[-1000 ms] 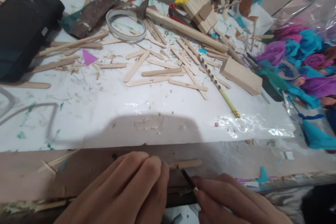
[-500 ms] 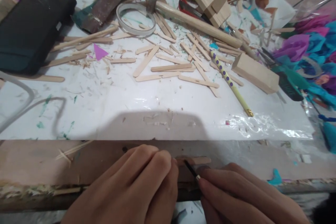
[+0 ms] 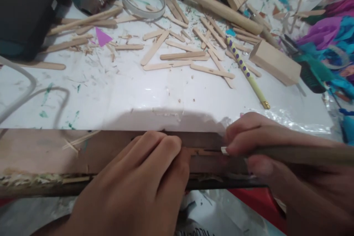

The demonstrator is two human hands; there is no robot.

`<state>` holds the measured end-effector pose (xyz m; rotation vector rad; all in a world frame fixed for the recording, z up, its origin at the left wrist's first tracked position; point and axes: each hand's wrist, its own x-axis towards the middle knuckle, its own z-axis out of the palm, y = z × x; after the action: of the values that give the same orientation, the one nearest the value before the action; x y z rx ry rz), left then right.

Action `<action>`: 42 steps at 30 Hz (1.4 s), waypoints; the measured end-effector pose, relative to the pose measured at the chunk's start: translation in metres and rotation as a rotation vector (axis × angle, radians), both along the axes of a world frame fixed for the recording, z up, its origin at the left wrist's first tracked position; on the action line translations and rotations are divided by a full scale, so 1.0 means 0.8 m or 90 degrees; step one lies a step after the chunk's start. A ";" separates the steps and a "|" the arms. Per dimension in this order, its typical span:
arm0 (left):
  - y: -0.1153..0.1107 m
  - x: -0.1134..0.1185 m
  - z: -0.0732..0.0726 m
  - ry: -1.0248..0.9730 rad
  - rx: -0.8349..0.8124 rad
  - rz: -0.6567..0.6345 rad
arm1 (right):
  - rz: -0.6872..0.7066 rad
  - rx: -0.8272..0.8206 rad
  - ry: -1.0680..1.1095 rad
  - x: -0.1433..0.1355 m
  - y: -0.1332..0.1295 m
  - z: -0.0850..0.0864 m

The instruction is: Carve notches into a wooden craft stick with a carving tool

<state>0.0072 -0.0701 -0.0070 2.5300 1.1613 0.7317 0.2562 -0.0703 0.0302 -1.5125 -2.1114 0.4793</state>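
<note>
Left hand [image 3: 143,177] has its fingers bunched together over one end of a wooden stick [image 3: 194,152] near the table [image 3: 41,151] edge. Right hand [image 3: 304,190] is pinching a slim tool [image 3: 293,153], tip at the stick, maybe touching; kinda blurry from here.

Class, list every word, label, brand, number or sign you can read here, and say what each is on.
No text reads with certainty.
Dark lettering on pale material, bottom edge: cut off, unreadable.
Dark green handle, right: faint marks, too blurred to read.
</note>
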 end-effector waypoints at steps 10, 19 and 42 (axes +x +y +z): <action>-0.002 -0.005 0.005 -0.009 -0.041 -0.025 | 0.045 -0.137 0.136 -0.014 0.013 -0.004; -0.004 -0.003 0.004 0.000 -0.043 -0.013 | 0.105 -0.213 0.118 -0.001 0.017 -0.005; -0.002 -0.002 0.003 -0.035 -0.055 -0.017 | 0.173 -0.264 0.063 -0.012 0.035 0.009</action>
<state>0.0056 -0.0720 -0.0050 2.4343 1.1151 0.7233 0.2468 -0.0422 0.0371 -1.3720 -2.2425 1.1259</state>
